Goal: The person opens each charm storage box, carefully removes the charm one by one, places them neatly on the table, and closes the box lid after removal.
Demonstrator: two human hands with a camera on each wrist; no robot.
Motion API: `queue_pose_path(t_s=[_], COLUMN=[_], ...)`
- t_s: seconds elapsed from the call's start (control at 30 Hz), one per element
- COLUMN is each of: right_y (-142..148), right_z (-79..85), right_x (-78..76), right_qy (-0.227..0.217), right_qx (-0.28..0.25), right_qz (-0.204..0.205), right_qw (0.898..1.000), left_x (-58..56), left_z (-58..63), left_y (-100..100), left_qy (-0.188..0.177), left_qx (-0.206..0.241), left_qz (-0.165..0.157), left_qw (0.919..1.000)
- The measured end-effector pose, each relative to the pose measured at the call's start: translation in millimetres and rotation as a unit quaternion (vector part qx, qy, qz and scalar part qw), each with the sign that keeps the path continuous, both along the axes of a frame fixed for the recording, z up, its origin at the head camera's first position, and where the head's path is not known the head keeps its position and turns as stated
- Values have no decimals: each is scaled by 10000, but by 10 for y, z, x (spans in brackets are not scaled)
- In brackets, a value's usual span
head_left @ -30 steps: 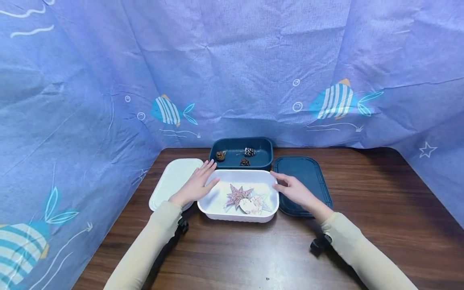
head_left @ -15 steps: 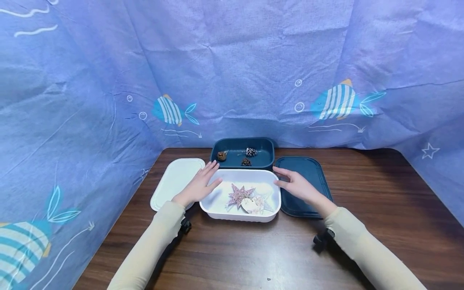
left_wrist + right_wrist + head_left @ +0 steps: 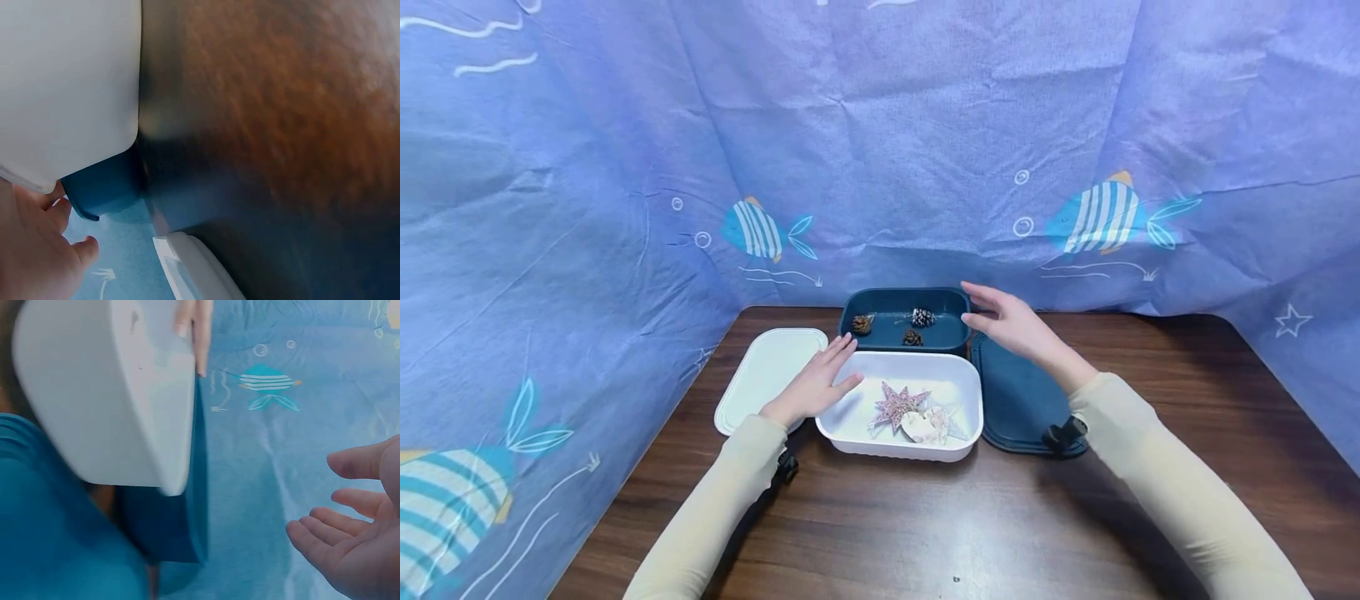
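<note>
My left hand [image 3: 814, 383] lies with straight fingers at the left rim of a white tub [image 3: 898, 450]. Inside that tub are a glittery pink star ornament [image 3: 897, 405], a pale heart ornament [image 3: 917, 427] and a silvery star partly covered by them. Raised off to the right, my right hand [image 3: 1018, 329] has its fingers extended and holds nothing; the right wrist view shows it apart from both tubs. It overlaps the right end of a dark teal tub [image 3: 906, 347] behind the white one. Three pinecones sit in there, one of them a white-tipped pinecone [image 3: 922, 317].
A white lid [image 3: 760, 375] lies on the wooden table [image 3: 880, 525] left of the tubs, partly under my left arm. To the right lies a dark teal lid [image 3: 1018, 392], below my right forearm. A blue fish-print curtain [image 3: 910, 150] hangs behind and at the sides.
My right hand has left the white tub's right rim and moved up and away toward the teal tub's right end. The left hand has stayed by the left rim.
</note>
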State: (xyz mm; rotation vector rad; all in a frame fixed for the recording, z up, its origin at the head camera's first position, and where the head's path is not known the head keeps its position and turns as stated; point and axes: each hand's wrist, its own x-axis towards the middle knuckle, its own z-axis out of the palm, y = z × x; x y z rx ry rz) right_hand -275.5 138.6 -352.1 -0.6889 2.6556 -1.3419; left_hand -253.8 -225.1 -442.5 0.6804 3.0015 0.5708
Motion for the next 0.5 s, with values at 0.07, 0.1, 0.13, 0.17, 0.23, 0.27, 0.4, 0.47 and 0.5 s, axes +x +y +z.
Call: queue_pose_path(t_s=[0.07, 0.1, 0.13, 0.17, 0.23, 0.27, 0.4, 0.47, 0.5], right_y=[-37, -56, -77, -99, -145, -170, -270, -315, -336], right_z=[87, 126, 163, 194, 240, 259, 285, 287, 280], right_x=[-26, -34, -38, -41, -47, -46, -62, -73, -79], right_qy=[94, 139, 199, 252, 312, 344, 393, 379, 377], right_qx=[28, 47, 64, 82, 123, 159, 411, 563, 650], right_qz=[46, 59, 92, 145, 229, 284, 589, 716, 776], right_qw=[9999, 9999, 9997, 9995, 9992, 9989, 9966, 9951, 9942], left_x=[2, 3, 4, 5, 2, -3, -14, -18, -20], left_z=[9, 13, 19, 24, 28, 25, 16, 16, 17], left_y=[11, 16, 23, 28, 37, 40, 44, 43, 43], left_qy=[19, 35, 42, 42, 30, 21, -7, 0, 3], left_qx=[-36, -75, -103, -129, -203, -228, -263, -244, -236], left_qz=[-34, -39, -45, -49, -53, -48, -43, -48, -51], left_qw=[10000, 10000, 9999, 9999, 9998, 9997, 9996, 9997, 9997])
